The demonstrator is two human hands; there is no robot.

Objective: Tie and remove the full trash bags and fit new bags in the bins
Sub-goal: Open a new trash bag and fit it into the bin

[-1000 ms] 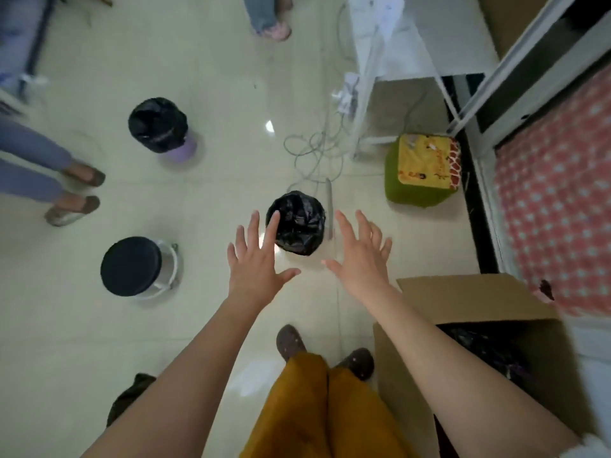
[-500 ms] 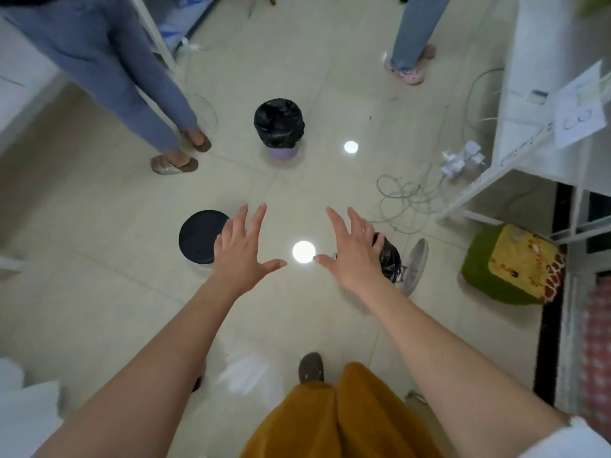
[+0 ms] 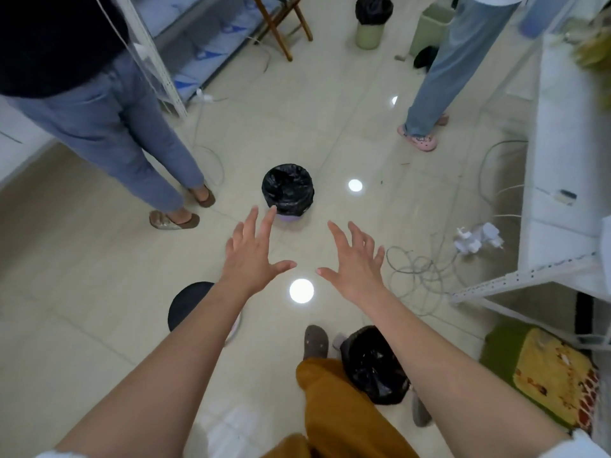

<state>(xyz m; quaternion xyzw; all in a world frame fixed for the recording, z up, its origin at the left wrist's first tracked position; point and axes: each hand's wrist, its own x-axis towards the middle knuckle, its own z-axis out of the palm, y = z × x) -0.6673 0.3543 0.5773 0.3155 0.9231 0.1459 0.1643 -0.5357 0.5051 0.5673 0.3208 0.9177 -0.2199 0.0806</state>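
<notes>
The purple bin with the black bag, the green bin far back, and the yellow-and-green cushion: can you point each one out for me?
purple bin (image 3: 291,217): head view, on the purple base showing below the bag.
green bin (image 3: 367,36): head view, on its pale green side wall.
cushion (image 3: 545,375): head view, on its yellow top.

Both arms extend forward over a tiled floor (image 3: 82,292). The left hand (image 3: 253,254) and right hand (image 3: 353,262) are held apart at frame centre, fingers spread, holding nothing. A purple bin (image 3: 291,217) lined with a black bag (image 3: 287,189) stands just above the left fingertips. A second black bag (image 3: 375,365) sits at lower right. Two bystanders' legs occupy the upper corners.
</notes>
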